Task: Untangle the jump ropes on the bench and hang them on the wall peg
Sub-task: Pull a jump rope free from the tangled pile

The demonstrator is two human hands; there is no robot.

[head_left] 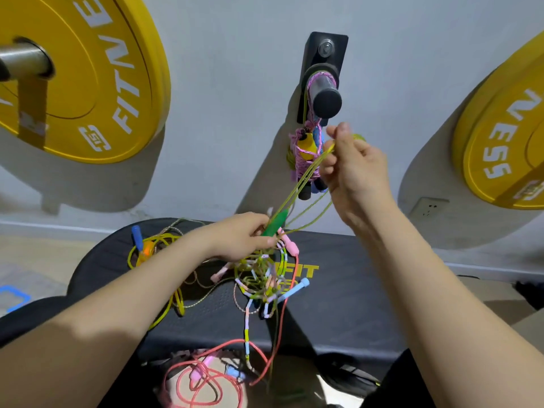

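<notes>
My right hand [351, 164] pinches loops of a thin yellow-green rope [306, 175] just below the wall peg [323, 92]. My left hand [238, 235] grips that rope's green handle [275, 223] together with a tangle [263, 281] of beaded, pink and yellow-green ropes, lifted above the black bench [347, 293]. A pink braided rope with yellow, blue and black handles [306, 148] hangs coiled on the peg. A yellow rope with a blue and orange handle [141, 245] lies on the bench's left. A coral-pink rope [203, 378] trails down in front of the bench.
Yellow weight plates hang on the wall at the left [79, 72] and right [506, 125]. A wall socket [428, 207] sits low on the right. Something black [528, 293] lies on the floor at the right edge.
</notes>
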